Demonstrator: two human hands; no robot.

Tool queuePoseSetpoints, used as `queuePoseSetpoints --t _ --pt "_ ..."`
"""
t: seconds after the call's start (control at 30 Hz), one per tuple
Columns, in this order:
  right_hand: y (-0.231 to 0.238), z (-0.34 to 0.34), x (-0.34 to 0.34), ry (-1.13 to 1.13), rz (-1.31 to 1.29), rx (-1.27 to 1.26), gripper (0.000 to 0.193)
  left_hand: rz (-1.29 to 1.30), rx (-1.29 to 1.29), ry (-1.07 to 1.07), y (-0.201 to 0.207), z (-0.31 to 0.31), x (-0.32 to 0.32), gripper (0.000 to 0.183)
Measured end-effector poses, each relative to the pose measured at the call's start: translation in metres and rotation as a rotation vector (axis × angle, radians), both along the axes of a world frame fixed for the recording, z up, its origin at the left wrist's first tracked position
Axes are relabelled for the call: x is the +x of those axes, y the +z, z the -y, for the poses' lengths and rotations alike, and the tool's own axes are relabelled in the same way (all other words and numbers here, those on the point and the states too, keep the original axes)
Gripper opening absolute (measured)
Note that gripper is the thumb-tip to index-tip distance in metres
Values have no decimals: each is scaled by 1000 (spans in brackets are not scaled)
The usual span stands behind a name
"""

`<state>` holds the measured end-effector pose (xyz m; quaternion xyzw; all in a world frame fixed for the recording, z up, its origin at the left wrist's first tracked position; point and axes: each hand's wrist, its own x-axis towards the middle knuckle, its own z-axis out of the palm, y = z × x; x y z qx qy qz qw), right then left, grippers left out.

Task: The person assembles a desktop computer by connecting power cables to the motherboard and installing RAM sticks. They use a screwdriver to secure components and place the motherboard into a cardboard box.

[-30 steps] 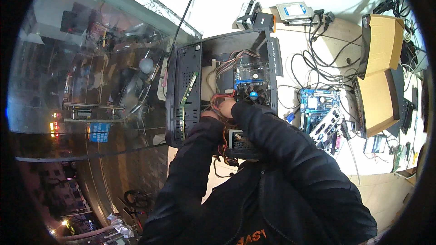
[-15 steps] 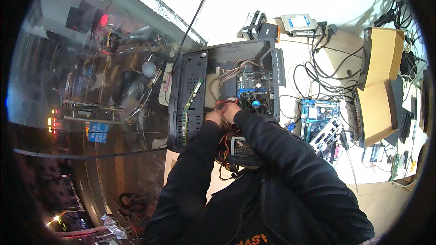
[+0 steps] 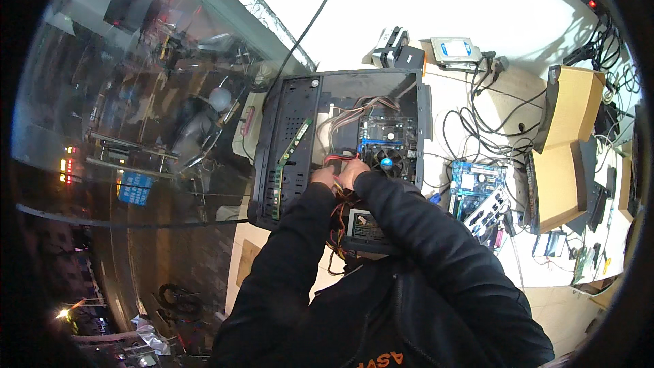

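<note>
An open black computer case (image 3: pixel 281 99) lies on its side in front of me. Both hands are inside it, close together near its middle. My left hand (image 3: pixel 323 177) is closed on a bundle of coloured power cables (image 3: pixel 338 188). Beside it, my right hand (image 3: pixel 351 173) also grips these cables, its fingertips partly hidden. A red cable (image 3: pixel 338 157) runs just above the hands. Right of them sit the motherboard (image 3: pixel 381 128) and the CPU fan (image 3: pixel 388 163). The power supply (image 3: pixel 366 223) lies under my right forearm. Two green memory sticks (image 3: pixel 294 143) rest on the case's left metal panel.
Another blue motherboard (image 3: pixel 470 180) with a metal bracket (image 3: pixel 487 208) lies to the right, near an open cardboard box (image 3: pixel 558 170). Black cables (image 3: pixel 470 119) sprawl between them. A hard drive (image 3: pixel 455 51) sits at the back. A glass pane (image 3: pixel 184 123) stands on the left.
The view has shifted slightly, so the case sits a little lower and further right. Both hands stay together on the cables, moved only a little.
</note>
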<state>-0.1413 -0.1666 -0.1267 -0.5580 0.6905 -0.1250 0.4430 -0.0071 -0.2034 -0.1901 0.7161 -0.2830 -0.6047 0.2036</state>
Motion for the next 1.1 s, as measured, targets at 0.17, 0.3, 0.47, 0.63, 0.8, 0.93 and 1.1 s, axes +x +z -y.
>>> queuePoseSetpoints --t 0.17,0.3,0.47,0.63,0.8,0.93,1.1 --pt "30 -4 -7 -105 -11 176 48 143 -106 -53 5 -6 -10 24" --pt "39 -19 -12 -62 57 -22 39 424 -340 -237 26 -13 -19 31" --pt "39 -39 -26 -27 52 -136 26 451 -421 -305 54 -20 -27 39" --pt "66 -60 -23 129 33 -105 26 377 -306 -625 73 -26 -23 42" --pt "71 -76 -25 69 151 -177 25 309 -383 -680 70 -28 -20 29" --pt "85 -94 -38 -58 130 -632 21 -105 -290 -630 105 -37 -28 29" --pt "111 -102 -49 -285 359 -454 16 44 -860 -1033 137 -63 -43 49"
